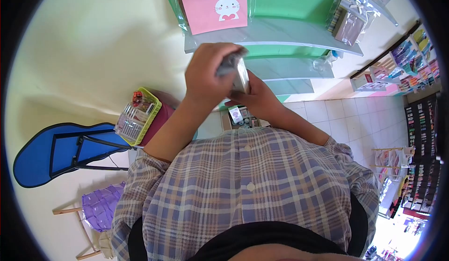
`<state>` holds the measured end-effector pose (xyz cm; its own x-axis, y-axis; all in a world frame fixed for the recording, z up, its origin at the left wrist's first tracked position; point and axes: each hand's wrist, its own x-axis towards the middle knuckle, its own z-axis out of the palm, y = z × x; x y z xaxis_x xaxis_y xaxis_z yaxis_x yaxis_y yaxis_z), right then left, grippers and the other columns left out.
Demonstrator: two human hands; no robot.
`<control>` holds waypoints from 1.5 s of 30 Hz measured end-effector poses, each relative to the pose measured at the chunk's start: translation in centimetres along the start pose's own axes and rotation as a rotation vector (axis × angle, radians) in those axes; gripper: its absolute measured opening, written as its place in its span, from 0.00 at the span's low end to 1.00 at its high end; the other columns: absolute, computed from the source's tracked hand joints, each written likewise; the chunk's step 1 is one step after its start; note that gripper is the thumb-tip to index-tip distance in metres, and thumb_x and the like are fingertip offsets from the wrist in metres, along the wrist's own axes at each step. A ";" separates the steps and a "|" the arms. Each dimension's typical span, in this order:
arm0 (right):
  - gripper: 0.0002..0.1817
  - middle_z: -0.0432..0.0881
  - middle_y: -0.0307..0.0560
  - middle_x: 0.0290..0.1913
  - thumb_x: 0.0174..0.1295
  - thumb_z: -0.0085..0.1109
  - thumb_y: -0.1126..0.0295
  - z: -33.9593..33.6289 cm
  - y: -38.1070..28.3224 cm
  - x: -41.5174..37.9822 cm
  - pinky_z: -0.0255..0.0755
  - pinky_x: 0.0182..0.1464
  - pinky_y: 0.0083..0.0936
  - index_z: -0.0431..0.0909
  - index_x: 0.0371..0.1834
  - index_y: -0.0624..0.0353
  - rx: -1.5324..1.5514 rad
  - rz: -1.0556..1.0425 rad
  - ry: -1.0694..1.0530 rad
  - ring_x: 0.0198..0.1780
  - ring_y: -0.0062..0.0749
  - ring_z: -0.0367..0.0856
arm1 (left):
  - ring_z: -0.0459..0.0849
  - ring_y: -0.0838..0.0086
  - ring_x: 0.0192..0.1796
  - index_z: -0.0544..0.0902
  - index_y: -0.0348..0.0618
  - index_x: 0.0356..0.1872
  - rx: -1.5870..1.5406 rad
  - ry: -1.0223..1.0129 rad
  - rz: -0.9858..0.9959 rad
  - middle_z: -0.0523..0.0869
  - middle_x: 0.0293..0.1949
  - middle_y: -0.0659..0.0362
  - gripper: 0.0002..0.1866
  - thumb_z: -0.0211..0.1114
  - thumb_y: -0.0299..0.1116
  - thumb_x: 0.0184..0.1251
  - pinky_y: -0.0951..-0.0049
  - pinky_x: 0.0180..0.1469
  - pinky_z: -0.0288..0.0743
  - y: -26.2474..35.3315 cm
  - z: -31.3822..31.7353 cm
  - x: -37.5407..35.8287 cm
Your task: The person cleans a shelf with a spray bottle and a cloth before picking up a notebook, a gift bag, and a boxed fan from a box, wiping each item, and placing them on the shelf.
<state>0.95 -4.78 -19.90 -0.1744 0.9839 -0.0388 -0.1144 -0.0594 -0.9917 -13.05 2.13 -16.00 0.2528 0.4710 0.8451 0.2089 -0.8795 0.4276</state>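
Note:
My left hand (202, 74) is curled around a small greyish, shiny box (241, 74), in front of the shelves. From the other side my right hand (258, 92) grips the lower end of the same box. Motion blurs the box, and fingers hide part of it. Just behind the hands is a grey marbled shelf (280, 34) carrying a pink bag (213, 8) with a white rabbit on it. Below my forearms an open box of small items (243, 117) shows in front of my plaid shirt.
Clear-wrapped boxes (348, 25) stand at the shelf's right end. On the left are a yellow-green basket (152, 116) with packaged goods, a blue folding board (37, 153) and a purple bag (103, 205). Product racks (418, 153) line the far right, past the tiled floor (343, 114).

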 end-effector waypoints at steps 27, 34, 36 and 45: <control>0.41 0.71 0.68 0.64 0.49 0.57 0.86 -1.0 -1.7 -1.0 0.74 0.58 0.46 0.70 0.69 0.38 -1.199 -0.533 0.460 0.55 0.64 0.77 | 0.77 0.67 0.32 0.86 0.40 0.37 0.063 -0.266 0.342 0.76 0.32 0.59 0.13 0.75 0.25 0.48 0.70 0.32 0.72 1.3 -2.9 -3.5; 0.41 0.73 0.64 0.63 0.46 0.57 0.87 -0.9 -2.0 -1.2 0.72 0.61 0.49 0.75 0.65 0.36 -1.319 -0.706 0.498 0.56 0.61 0.77 | 0.77 0.68 0.30 0.89 0.42 0.36 0.134 -0.061 -0.073 0.78 0.32 0.59 0.06 0.72 0.26 0.57 0.71 0.32 0.73 1.6 -3.3 -1.8; 0.40 0.73 0.63 0.63 0.46 0.57 0.88 -1.4 -2.0 -1.1 0.73 0.61 0.48 0.77 0.63 0.36 -1.328 -0.757 0.503 0.57 0.60 0.77 | 0.77 0.67 0.30 0.88 0.42 0.37 0.096 -0.165 0.071 0.78 0.32 0.58 0.07 0.72 0.26 0.56 0.71 0.32 0.73 2.0 -3.1 -2.5; 0.35 0.76 0.55 0.62 0.44 0.57 0.87 -1.6 -1.3 -1.9 0.73 0.63 0.46 0.83 0.56 0.38 -1.257 -0.819 0.400 0.56 0.57 0.79 | 0.77 0.67 0.31 0.89 0.40 0.39 0.088 -0.355 0.303 0.77 0.34 0.57 0.07 0.67 0.28 0.63 0.70 0.34 0.74 1.2 -4.3 -3.0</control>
<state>3.04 -6.30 -18.72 -0.1896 0.6674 0.7202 0.8564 0.4711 -0.2112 -17.65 -0.65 -16.60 0.6185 0.2022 0.7593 0.1515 -0.9789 0.1373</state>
